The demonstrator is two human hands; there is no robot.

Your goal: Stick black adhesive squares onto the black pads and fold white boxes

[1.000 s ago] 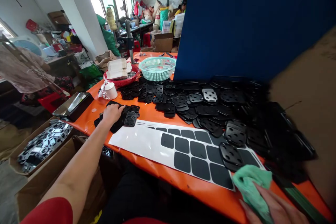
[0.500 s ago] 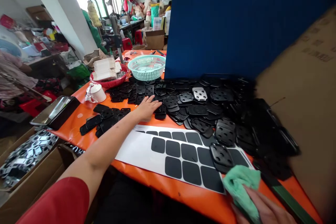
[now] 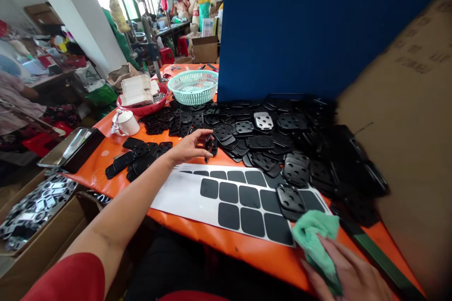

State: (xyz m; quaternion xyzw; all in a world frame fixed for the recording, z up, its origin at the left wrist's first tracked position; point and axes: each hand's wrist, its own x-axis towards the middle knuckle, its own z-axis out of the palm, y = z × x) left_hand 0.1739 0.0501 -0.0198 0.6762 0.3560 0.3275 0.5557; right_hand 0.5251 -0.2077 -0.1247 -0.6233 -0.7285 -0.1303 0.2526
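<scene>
My left hand [image 3: 190, 146] reaches across the orange table [image 3: 247, 250] and pinches a black plastic plate [image 3: 211, 144] lifted on edge at the near side of a large heap of black plates [image 3: 282, 136]. A white sheet of black square stickers [image 3: 233, 197] lies in front of the heap, with one black plate [image 3: 290, 196] resting on its right end. My right hand [image 3: 353, 277] is at the bottom right corner, fingers closed on a green cloth [image 3: 312, 235] that lies on the table edge.
A smaller group of black plates [image 3: 136, 162] lies to the left. Behind are a white cup [image 3: 125, 123], a red basket [image 3: 144, 103] with stacked pads, a teal basket [image 3: 193, 85] and a blue board [image 3: 318, 28]. A brown cardboard sheet [image 3: 406, 117] stands on the right; boxes sit below left.
My left hand moved from the small left group of plates to the big heap and picked one plate up on edge. The right hand stayed on the green cloth. The camera view shifted right.
</scene>
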